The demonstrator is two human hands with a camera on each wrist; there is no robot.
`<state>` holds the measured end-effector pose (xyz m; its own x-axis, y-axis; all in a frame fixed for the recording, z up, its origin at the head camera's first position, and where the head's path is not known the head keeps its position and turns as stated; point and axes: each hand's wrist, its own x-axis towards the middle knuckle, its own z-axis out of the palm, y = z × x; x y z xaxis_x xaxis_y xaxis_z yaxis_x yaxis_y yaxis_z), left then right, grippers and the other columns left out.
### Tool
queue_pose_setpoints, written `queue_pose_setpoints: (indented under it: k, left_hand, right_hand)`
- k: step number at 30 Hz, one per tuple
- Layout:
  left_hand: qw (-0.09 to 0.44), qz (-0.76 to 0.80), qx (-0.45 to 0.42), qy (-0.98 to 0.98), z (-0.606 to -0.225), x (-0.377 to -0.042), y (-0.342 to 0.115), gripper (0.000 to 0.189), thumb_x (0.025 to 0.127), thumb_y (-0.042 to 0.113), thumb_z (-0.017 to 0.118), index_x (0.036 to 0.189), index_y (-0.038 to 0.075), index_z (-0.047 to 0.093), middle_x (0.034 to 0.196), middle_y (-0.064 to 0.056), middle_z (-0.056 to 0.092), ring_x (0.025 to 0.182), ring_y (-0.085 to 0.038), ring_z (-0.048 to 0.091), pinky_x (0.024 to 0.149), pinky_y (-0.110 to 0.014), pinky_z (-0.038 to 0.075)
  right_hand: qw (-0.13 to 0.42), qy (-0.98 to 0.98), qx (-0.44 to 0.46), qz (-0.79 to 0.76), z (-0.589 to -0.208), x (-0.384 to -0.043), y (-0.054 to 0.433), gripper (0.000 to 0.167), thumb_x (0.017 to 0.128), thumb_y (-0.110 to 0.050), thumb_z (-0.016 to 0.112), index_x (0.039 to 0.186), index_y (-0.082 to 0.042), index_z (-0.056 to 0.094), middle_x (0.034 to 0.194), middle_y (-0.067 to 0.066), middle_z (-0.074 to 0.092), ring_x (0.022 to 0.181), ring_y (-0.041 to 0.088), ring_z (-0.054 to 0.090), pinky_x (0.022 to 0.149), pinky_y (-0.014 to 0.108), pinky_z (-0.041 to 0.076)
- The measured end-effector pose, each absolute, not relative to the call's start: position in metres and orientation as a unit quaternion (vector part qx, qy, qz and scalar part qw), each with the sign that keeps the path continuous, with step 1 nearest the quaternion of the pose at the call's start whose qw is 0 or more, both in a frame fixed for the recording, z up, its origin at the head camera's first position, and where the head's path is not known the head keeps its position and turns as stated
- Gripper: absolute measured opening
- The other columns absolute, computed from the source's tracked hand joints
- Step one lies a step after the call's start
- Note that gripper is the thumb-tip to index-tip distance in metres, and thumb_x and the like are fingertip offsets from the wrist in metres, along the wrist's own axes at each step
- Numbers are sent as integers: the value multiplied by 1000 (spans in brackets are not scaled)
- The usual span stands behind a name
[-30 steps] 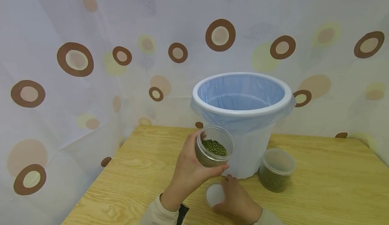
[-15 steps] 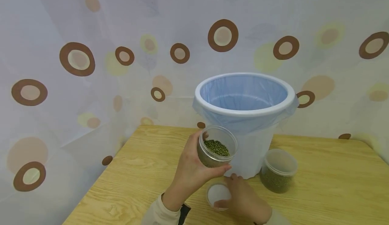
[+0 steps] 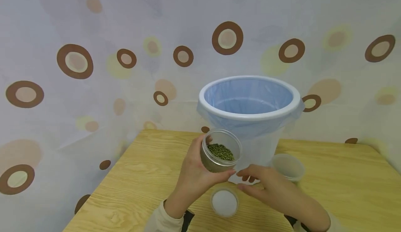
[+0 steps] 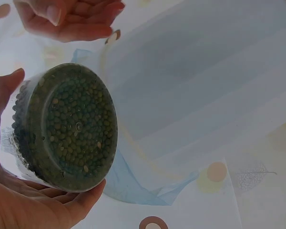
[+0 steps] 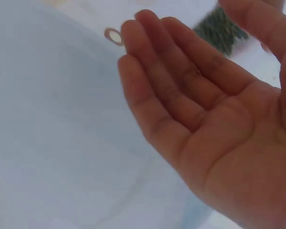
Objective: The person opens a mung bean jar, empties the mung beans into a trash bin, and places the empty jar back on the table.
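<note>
A clear round jar (image 3: 221,150) partly filled with green mung beans (image 3: 221,152) is gripped around its side by my left hand (image 3: 197,169), its open mouth tilted upward in the head view. The left wrist view shows the jar's base (image 4: 78,129) and the beans through it. My right hand (image 3: 275,188) hovers just right of the jar with nothing in it; its palm and loosely extended fingers fill the right wrist view. Below the jar, a round white lid (image 3: 224,203) lies on the wooden table (image 3: 150,176).
Behind the hands stands a white bin (image 3: 250,117) lined with a blue bag. A second clear tub (image 3: 288,167) sits at the bin's right foot, partly hidden by the right hand. A circle-patterned sheet (image 3: 141,33) hangs behind the table.
My right hand has let go of the white lid, leaving it on the table, and has risen to the right toward the jar. The left hand keeps holding the jar in place.
</note>
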<state>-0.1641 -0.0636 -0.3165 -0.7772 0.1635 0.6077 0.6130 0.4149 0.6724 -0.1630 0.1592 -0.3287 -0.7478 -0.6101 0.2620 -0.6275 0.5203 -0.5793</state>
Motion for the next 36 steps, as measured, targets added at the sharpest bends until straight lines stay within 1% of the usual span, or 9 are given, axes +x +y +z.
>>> queue_pose_setpoints:
  k: [4, 8, 12, 18, 21, 24, 30, 33, 36]
  left_hand:
    - [237, -480, -244, -808, -316, -164, -64, 89, 60, 25, 92, 135, 15, 45, 124, 1, 53, 110, -15, 52, 89, -39, 47]
    - [241, -477, -246, -809, -315, -163, -64, 89, 59, 25, 93, 134, 15, 46, 122, 1, 54, 109, -15, 53, 89, -38, 47]
    - [242, -477, -245, -809, -313, -162, -64, 89, 59, 25, 93, 133, 14, 46, 122, 0, 54, 110, -15, 53, 89, -37, 48]
    - [245, -474, -249, -808, -309, -161, -65, 88, 59, 26, 93, 132, 11, 46, 124, -2, 53, 110, -16, 52, 88, -39, 48]
    - [247, -471, -252, -809, -308, -161, -64, 88, 59, 26, 93, 132, 10, 46, 124, -3, 53, 110, -16, 52, 89, -39, 48]
    - [246, -469, -250, -811, -307, -161, -64, 88, 59, 26, 93, 132, 11, 47, 124, -2, 53, 111, -16, 52, 89, -39, 48]
    - [243, -468, -247, -813, -306, -160, -63, 88, 59, 26, 93, 131, 11, 47, 124, -4, 54, 110, -15, 52, 89, -39, 48]
    - [245, -466, -247, -813, -306, -160, -63, 88, 59, 26, 93, 131, 10, 47, 124, -4, 54, 110, -15, 52, 89, -39, 48]
    - [246, -468, -247, -812, -305, -159, -62, 88, 59, 26, 93, 131, 10, 47, 124, -4, 54, 110, -15, 52, 89, -39, 48]
  right_hand:
    - [126, -853, 383, 332, -315, -163, 168, 16, 90, -20, 67, 106, -15, 69, 94, -11, 66, 81, 2, 59, 64, 24, 52]
    - [242, -823, 395, 328, -300, -164, 175, 21, 83, -6, 73, 99, -19, 70, 88, -14, 67, 77, 0, 61, 67, 19, 50]
    - [290, -812, 369, 347, -279, -164, 185, 24, 82, -1, 72, 95, -21, 70, 86, -13, 68, 78, 1, 62, 72, 13, 47]
    - [329, -805, 285, 403, -254, -177, 200, 14, 86, 1, 68, 90, -12, 73, 79, -11, 69, 77, -2, 62, 72, 10, 44]
    - [337, -797, 237, 442, -249, -191, 209, 9, 90, -2, 64, 93, -5, 73, 81, -13, 69, 81, -2, 61, 75, 9, 43]
    - [348, -788, 203, 465, -247, -206, 217, 13, 93, -8, 62, 98, 1, 71, 85, -17, 68, 84, -1, 60, 79, 10, 41]
    - [381, -785, 156, 463, -242, -224, 226, 24, 95, -16, 60, 106, 4, 68, 93, -25, 62, 86, -4, 57, 75, 13, 37]
    - [372, -789, 134, 470, -238, -231, 229, 28, 96, -19, 58, 110, 4, 66, 97, -23, 59, 87, -3, 57, 71, 10, 42]
    - [352, -796, 114, 479, -235, -238, 232, 32, 96, -22, 55, 114, 4, 63, 100, -19, 57, 84, -1, 58, 62, 9, 47]
